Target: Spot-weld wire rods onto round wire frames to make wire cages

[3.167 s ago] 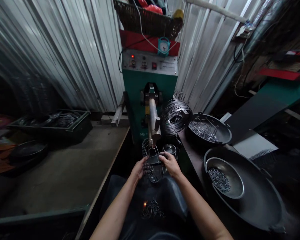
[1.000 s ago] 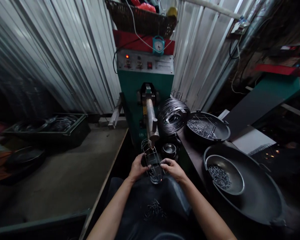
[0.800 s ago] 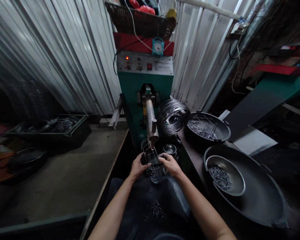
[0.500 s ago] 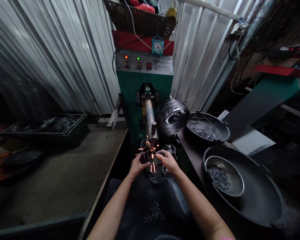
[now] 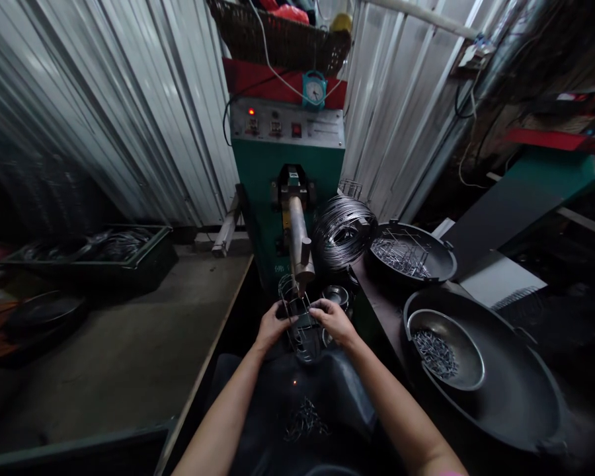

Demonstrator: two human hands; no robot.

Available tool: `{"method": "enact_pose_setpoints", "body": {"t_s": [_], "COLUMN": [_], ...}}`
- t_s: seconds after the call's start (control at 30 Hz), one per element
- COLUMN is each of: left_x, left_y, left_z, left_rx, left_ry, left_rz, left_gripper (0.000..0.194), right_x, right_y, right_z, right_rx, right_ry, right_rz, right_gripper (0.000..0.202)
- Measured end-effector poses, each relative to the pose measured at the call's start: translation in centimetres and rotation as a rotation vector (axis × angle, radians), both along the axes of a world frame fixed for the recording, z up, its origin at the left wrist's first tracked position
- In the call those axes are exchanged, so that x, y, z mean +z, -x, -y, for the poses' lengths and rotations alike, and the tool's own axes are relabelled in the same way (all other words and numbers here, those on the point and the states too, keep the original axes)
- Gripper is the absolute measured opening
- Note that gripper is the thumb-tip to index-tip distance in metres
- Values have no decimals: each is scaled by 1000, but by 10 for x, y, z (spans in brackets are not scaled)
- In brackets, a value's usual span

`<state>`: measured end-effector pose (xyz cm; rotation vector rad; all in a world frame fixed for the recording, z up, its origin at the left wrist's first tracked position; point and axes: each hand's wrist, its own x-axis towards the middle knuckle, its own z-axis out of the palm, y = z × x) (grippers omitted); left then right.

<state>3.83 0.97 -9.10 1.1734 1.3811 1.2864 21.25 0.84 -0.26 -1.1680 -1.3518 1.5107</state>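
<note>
left hand [image 5: 270, 325]: fingers closed on left side of round silver wire cage [image 5: 300, 317] | right hand [image 5: 333, 320]: gripping cage's right side | cage: under grey metal welding arm [image 5: 298, 246] of green machine [image 5: 287, 165]

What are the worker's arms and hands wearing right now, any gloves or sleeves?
No gloves: the left hand and right hand are bare, as are both forearms. No watch or rings show. A sliver of pink fabric shows at the right arm's bottom edge, possibly a sleeve.
</note>
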Motion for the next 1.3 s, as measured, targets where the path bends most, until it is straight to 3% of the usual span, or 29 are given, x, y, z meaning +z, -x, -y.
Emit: {"method": "enact_pose_setpoints", "body": {"t_s": [0.13,0.27,0.43,0.77,1.03,1.3], "left_x": [-3,-6,-7,12,4,3], "left_y": [-1,-7,-11,-9,-11,-19], "left_z": [3,12,18,16,7,22], "left_rx": [-13,-32,6,-49,-18,66], "left_ry": [5,21,45,144,241,260], "left_rz": [41,146,124,324,324,375], "left_gripper": [59,67,71,63,62,62], "right_x": [-1,-8,-13,-6,0,-5], "right_y": [-1,-17,-31,-9,3,-17], "right_z": [-2,16,36,15,-7,17], "right_rx": [-8,20,111,23,13,34], "right_ry": [32,115,129,85,-5,75], "right_rz": [-14,-35,-17,-48,18,-20], "right_gripper": [27,35,29,29,29,31]}}
